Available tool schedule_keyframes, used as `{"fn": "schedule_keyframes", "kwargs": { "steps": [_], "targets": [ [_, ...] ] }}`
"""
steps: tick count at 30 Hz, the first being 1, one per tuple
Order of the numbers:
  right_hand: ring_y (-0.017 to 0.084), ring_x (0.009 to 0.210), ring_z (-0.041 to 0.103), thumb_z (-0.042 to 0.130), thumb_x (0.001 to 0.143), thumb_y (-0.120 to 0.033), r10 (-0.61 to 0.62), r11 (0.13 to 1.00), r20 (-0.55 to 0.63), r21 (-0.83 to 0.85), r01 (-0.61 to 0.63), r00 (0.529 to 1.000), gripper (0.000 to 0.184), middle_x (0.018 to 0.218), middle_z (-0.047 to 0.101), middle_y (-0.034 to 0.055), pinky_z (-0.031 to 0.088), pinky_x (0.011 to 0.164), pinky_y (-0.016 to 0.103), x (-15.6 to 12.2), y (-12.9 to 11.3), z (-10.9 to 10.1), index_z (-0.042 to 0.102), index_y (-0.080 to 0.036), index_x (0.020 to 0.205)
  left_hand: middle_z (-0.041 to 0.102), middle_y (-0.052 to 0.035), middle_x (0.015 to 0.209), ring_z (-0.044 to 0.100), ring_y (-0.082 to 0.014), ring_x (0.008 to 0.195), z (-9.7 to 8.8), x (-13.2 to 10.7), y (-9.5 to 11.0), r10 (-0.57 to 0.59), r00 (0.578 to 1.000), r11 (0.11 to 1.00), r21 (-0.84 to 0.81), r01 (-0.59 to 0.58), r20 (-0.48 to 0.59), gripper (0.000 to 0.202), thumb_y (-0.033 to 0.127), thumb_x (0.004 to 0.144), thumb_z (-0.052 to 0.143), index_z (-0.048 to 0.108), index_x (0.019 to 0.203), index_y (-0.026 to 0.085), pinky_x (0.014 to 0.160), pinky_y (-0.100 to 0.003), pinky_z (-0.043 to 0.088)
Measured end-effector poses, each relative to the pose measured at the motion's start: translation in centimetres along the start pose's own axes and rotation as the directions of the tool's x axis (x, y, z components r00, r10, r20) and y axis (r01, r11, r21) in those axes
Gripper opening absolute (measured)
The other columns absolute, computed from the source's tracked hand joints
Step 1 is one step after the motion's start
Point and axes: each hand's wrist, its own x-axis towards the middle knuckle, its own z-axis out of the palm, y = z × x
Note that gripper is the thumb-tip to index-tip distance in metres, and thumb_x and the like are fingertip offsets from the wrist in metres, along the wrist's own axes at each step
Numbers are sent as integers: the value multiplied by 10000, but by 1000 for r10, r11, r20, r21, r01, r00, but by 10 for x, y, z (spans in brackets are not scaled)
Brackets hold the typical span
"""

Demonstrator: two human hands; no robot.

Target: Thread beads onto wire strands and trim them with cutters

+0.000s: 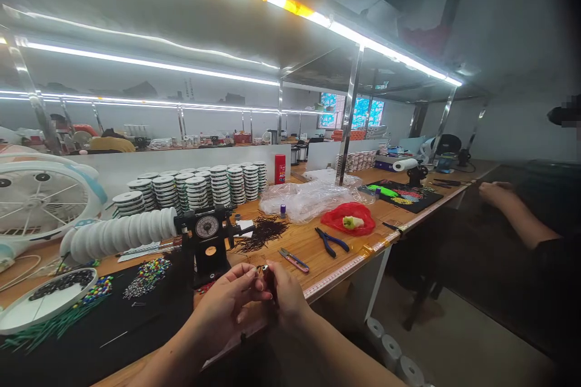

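A small dark red piece (269, 282), too small to identify, sits between the person's hands, held up just above the near edge of the wooden workbench (313, 248). The right hand (287, 297) has its thumb and fingers clamped together on it, and the left hand (227, 308) pinches its upper end with the fingertips, so the two hands are almost touching. Just beyond them are a black dial gauge (207, 227) and a pile of thin dark strands (263, 233). Blue-handled pliers (331, 240) and small red-handled snips (294, 260) lie to the right. On the left, a black mat (91, 338) holds a round tray (48, 299) and scattered colored beads (147, 278). White spools (120, 234) lie on their side beside the gauge, with stacks of spools (200, 187) behind. Farther along are a clear plastic bag (299, 199) and a red plastic bag (348, 219). At the far right, a co-worker's hand (492, 192) rests apart.
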Motion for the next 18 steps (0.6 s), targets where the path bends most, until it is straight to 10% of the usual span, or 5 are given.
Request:
{"fn": "schedule_keyframes", "kwargs": {
  "steps": [18],
  "targets": [
    [63, 388, 329, 446, 789, -529, -85, 996, 86, -12, 86, 993, 482, 457, 423, -25, 212, 401, 202, -29, 7, -3, 520, -132, 526, 543, -23, 720, 616, -166, 674, 12, -25, -3, 16, 999, 998, -55, -14, 48, 259, 377, 700, 668, 495, 741, 189, 311, -145, 158]
  ]
}}
